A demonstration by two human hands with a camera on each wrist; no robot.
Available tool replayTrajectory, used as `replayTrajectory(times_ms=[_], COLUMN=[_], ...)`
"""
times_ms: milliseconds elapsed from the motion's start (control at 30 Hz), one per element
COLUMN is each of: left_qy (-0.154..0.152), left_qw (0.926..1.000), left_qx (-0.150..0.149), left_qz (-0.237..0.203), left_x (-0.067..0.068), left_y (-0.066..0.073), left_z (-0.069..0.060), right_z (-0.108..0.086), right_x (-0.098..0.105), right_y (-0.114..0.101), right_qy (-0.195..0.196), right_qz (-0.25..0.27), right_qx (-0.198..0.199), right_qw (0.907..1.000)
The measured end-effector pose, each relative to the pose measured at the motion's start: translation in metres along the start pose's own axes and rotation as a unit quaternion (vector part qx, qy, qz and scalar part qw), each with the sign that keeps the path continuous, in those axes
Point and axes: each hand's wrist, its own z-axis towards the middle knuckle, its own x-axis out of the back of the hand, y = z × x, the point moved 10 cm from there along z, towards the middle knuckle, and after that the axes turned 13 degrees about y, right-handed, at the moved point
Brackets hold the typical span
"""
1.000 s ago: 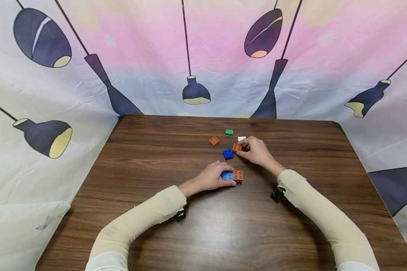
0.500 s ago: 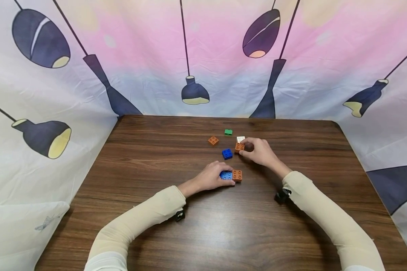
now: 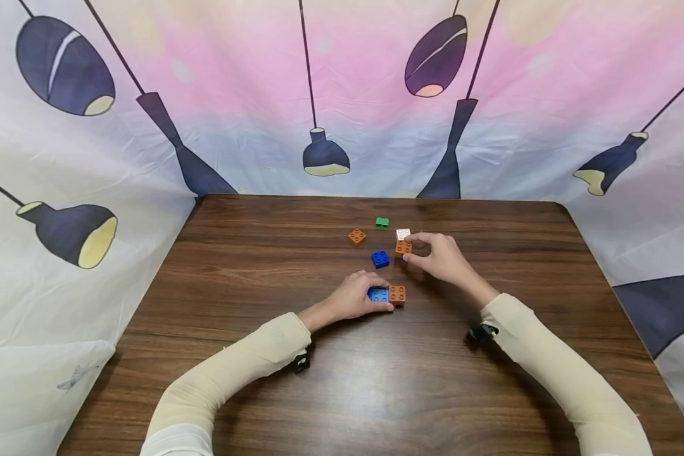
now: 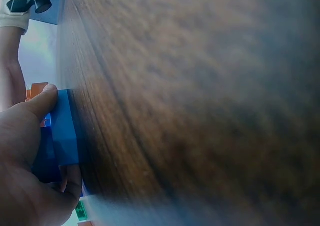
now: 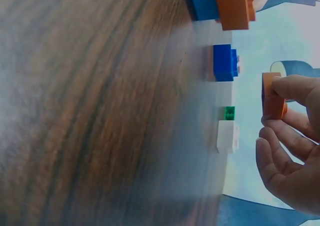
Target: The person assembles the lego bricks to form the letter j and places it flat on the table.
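Observation:
In the head view my left hand [image 3: 356,296] grips a stack of blue bricks [image 3: 379,295] on the table. An orange brick [image 3: 397,294] is stacked on the right end of the blue ones. Between thumb and fingertips my right hand [image 3: 441,256] pinches another orange brick [image 3: 403,247]. The right wrist view shows this pinched brick [image 5: 272,97] held off the tabletop, studs facing up. In the left wrist view my left thumb and fingers clasp the sides of the blue brick [image 4: 65,128], and part of the stack is hidden by the hand.
Loose bricks lie beyond my hands: a dark blue one [image 3: 380,259], an orange one [image 3: 356,236], a green one [image 3: 382,223] and a white one [image 3: 403,234] just behind the pinched brick. The wooden table [image 3: 251,253] ends at a printed curtain [image 3: 251,95].
My right hand has shifted slightly right with the orange brick, away from the dark blue one, and more of the white brick shows. My left hand has kept its grip in place.

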Motion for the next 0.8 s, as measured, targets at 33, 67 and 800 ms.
replayTrajectory(times_ms=[33, 67, 800], left_qy=[0.001, 0.002, 0.017], left_qw=[1.0, 1.0, 0.9999], left_qx=[0.0, 0.0, -0.004], left_qz=[-0.001, -0.001, -0.001], left_x=[0.0, 0.001, 0.001], left_y=[0.0, 0.0, -0.001], left_z=[0.0, 0.0, 0.001], right_z=[-0.001, -0.002, -0.033], right_x=[0.001, 0.002, 0.01], right_y=[-0.001, -0.002, -0.029], right_qy=[0.0, 0.0, -0.001], right_qz=[0.0, 0.001, -0.004], right_qx=[0.0, 0.0, 0.032], right_qw=[1.0, 1.0, 0.9995])
